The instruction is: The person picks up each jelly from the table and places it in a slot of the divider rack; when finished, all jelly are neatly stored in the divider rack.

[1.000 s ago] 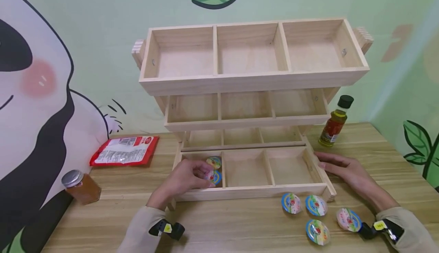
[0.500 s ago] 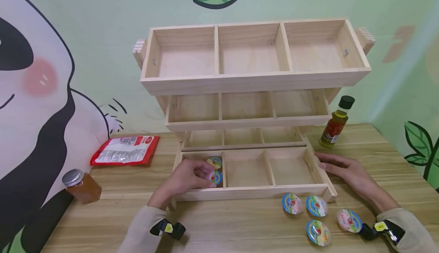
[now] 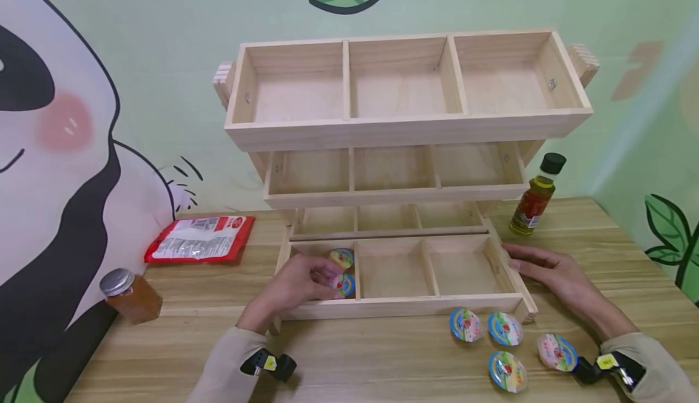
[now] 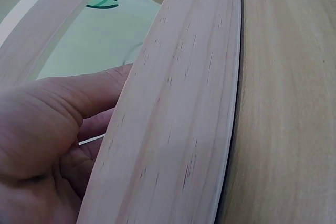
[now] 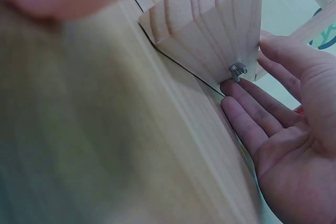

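Observation:
My left hand (image 3: 292, 284) reaches into the bottom tier's left compartment and pinches a small jelly cup (image 3: 345, 284) with a blue-edged printed lid. Right behind it, a second jelly cup (image 3: 342, 257) sits in the same compartment. In the left wrist view, the front board (image 4: 168, 103) of the wooden tiered rack (image 3: 404, 309) hides the cup and my fingertips. My right hand (image 3: 551, 275) rests at the rack's lower right side, fingers extended. The right wrist view shows those fingertips at the wooden end piece (image 5: 210, 19), close to a metal wing nut (image 5: 238, 71).
Several more jelly cups (image 3: 508, 371) lie on the table (image 3: 382, 360) in front of the rack's right end. An oil bottle (image 3: 532, 199) stands at the right. A red-and-white packet (image 3: 199, 239) and a brown jar with a metal lid (image 3: 131, 297) are at the left.

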The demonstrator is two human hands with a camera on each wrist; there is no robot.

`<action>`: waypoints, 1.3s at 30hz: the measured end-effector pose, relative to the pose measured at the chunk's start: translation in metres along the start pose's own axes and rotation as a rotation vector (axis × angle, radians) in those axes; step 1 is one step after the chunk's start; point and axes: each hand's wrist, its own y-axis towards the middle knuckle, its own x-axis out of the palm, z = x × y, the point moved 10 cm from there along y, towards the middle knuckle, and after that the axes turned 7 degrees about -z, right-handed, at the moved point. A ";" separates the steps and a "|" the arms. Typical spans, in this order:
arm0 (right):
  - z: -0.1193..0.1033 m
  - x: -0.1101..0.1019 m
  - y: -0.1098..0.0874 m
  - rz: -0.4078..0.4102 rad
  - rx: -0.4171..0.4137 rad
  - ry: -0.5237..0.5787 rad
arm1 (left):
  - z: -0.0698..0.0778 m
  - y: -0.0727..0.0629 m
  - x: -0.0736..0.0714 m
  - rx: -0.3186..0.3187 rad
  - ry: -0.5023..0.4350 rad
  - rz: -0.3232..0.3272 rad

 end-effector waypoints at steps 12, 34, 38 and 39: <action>0.000 -0.001 0.002 0.001 -0.009 -0.017 | 0.002 -0.001 0.000 0.011 -0.013 -0.011; 0.002 -0.002 0.001 0.003 -0.002 -0.018 | 0.004 -0.001 0.003 0.009 -0.010 -0.032; 0.001 -0.002 0.001 0.004 -0.007 -0.013 | 0.004 -0.002 0.003 0.015 -0.006 -0.037; 0.001 -0.002 0.001 0.004 -0.007 -0.014 | 0.005 -0.002 0.003 0.023 -0.012 -0.040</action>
